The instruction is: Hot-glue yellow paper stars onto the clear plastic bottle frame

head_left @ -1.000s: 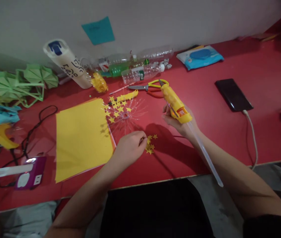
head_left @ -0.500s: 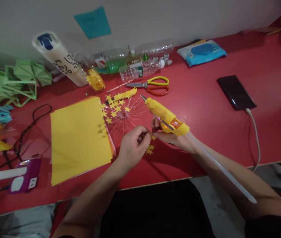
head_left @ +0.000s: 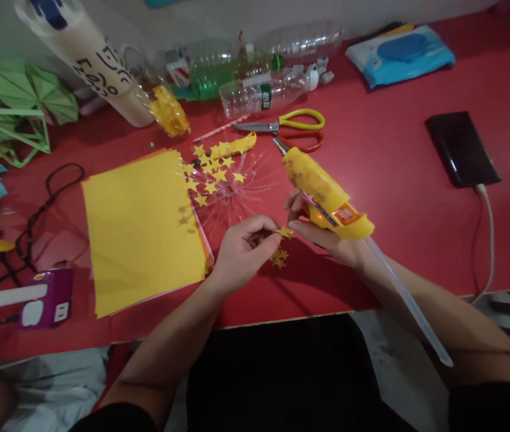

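Observation:
Between thumb and finger my left hand (head_left: 248,249) pinches a small yellow paper star (head_left: 284,231). My right hand (head_left: 322,234) grips a yellow hot glue gun (head_left: 322,186), its nozzle pointing up and left and an orange light lit on its side. A long clear glue stick (head_left: 410,303) juts from the back of the gun over my right forearm. Below the pinched star, more yellow stars (head_left: 279,258) lie on the red table. Beyond my left hand rests a cut, splayed clear plastic bottle piece (head_left: 230,189), with several loose stars (head_left: 210,171) on and beside it.
Yellow paper sheets (head_left: 142,234) lie left of my hands. Scissors (head_left: 282,124), a yellow cutter (head_left: 237,146) and plastic bottles (head_left: 259,90) sit behind. A phone (head_left: 462,149) with a cable and a wipes pack (head_left: 401,55) are right; a purple power socket (head_left: 48,298) is left.
My right hand, with the glue gun, has drawn a little away from my left hand. The star in my left fingers now shows clearly. The whole view has shifted.

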`<action>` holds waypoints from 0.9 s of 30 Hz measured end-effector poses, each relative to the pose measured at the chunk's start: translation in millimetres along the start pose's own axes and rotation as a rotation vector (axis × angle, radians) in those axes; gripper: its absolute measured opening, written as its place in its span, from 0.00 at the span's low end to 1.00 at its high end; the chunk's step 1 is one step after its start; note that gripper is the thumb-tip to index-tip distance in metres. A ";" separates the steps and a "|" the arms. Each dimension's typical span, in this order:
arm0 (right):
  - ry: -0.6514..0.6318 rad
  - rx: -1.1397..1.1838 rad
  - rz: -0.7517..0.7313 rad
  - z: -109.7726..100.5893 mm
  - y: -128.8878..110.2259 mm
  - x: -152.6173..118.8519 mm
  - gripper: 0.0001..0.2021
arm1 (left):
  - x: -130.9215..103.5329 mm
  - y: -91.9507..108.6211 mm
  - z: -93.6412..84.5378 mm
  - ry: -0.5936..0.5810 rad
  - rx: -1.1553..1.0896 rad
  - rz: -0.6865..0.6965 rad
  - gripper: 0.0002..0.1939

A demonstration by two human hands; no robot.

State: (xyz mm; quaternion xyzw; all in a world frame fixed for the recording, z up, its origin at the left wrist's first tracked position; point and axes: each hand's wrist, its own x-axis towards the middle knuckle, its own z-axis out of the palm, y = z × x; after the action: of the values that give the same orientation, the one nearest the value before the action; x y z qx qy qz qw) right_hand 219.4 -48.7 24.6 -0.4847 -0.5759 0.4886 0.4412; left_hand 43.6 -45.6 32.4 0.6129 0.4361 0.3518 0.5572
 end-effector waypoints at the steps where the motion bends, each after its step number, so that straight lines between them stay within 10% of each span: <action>1: 0.002 -0.004 -0.015 -3.2 -1.2 -1.4 0.11 | -1.5 1.5 -0.8 0.053 0.026 0.046 0.06; 10: -0.296 -0.064 -0.224 -22.4 -5.0 -6.2 0.15 | -3.8 2.2 -13.9 0.485 0.110 0.243 0.05; 27: -0.297 -0.064 -0.222 -12.2 -11.4 -7.7 0.10 | -1.9 -0.3 -12.0 0.509 0.070 0.193 0.05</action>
State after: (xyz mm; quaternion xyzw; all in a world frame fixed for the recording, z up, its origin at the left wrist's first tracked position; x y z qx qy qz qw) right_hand 231.0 -55.3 37.2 -0.3545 -0.6999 0.4846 0.3868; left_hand 31.9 -42.9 33.8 0.5623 0.5136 0.5307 0.3721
